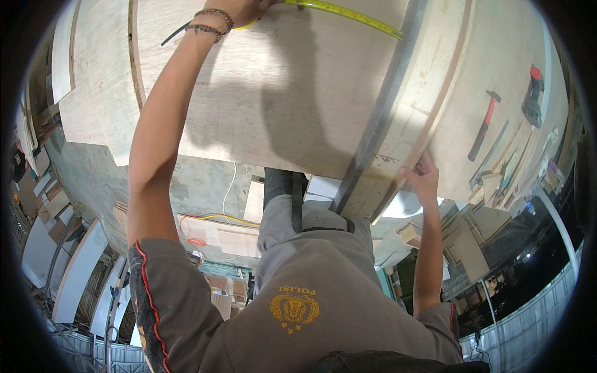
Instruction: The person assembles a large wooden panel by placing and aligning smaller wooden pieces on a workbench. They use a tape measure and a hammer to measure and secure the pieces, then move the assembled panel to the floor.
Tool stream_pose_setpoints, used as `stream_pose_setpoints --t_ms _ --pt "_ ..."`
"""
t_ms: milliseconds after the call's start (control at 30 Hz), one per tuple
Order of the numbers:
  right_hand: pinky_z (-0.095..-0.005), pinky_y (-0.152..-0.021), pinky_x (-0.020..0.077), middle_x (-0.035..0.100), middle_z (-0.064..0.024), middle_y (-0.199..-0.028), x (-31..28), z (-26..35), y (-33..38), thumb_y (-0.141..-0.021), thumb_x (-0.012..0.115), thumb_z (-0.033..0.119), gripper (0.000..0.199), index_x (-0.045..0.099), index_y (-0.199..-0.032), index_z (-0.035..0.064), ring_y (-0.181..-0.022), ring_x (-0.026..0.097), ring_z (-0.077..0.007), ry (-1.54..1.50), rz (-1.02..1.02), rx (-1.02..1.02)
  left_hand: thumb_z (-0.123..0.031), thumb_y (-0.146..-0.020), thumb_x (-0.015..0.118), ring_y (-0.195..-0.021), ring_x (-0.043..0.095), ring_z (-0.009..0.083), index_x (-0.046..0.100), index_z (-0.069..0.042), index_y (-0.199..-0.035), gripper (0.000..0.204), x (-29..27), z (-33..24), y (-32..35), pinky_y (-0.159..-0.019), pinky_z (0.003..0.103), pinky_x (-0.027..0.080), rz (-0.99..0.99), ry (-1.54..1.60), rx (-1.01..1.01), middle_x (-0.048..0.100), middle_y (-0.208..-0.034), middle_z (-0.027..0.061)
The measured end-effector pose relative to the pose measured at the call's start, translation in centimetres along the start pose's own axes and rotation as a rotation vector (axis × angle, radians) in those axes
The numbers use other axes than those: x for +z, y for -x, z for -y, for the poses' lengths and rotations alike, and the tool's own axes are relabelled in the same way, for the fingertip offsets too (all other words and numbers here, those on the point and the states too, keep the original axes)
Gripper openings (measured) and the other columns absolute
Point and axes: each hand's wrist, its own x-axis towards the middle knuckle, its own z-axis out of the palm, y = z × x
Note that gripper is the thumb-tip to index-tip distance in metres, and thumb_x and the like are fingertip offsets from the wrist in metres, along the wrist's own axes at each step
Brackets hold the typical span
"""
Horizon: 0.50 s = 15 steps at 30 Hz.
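At the top edge of the view, my left hand (239,9) closes on a tape measure, whose yellow blade (348,17) runs out to the right. The blade's end lies by a long dark straight bar (379,102). A large pale plywood sheet (236,93) lies beneath; the left fingers are partly cut off by the frame. My right hand (424,178) grips the near end of a long wooden board (413,109) with a brown edge, thumb and fingers at that edge. The board lies along the right side of the dark bar.
A hammer with a red handle (482,127) and a black-and-red power tool (532,99) lie on the right of the work surface, with several slim tools and wood offcuts (492,185). Cables (233,219) run over the floor below. Stacked panels (81,270) stand at left.
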Motion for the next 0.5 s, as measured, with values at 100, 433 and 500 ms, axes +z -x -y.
stream_pose_setpoints --t_ms 100,433,500 --pt "-0.0318 -0.092 0.0494 0.062 -0.0084 -0.121 -0.12 0.04 -0.08 -0.074 0.077 0.000 0.067 0.052 -0.136 -0.0026 -0.106 0.062 -0.0183 0.020 -0.002 -0.017 -0.040 -0.097 0.053 -0.077 0.069 0.0332 0.075 -0.023 -0.112 0.032 0.00 0.00 0.05 -0.070 0.043 0.056 -0.001 -0.006 0.009 0.073 -0.088 0.0142" --pt "-0.0342 -0.099 0.0459 0.060 -0.0100 -0.125 -0.07 -0.22 0.06 -0.076 0.073 -0.001 0.070 0.048 -0.141 -0.0026 -0.111 0.060 -0.0211 -0.001 0.028 -0.031 -0.037 -0.097 0.052 -0.079 0.069 0.0352 0.075 -0.022 -0.113 0.031 -0.05 -0.33 0.06 -0.071 0.045 0.056 -0.014 -0.016 0.033 0.072 -0.092 0.0154" --pt "-0.0342 -0.099 0.0460 0.059 -0.0099 -0.125 -0.15 -0.15 0.08 -0.076 0.074 0.001 0.070 0.048 -0.141 -0.0025 -0.111 0.061 -0.0211 -0.008 0.040 -0.021 -0.037 -0.097 0.052 -0.079 0.069 0.0354 0.075 -0.022 -0.113 0.032 0.06 -0.17 -0.02 -0.071 0.045 0.056 -0.021 -0.028 0.047 0.072 -0.091 0.0157"
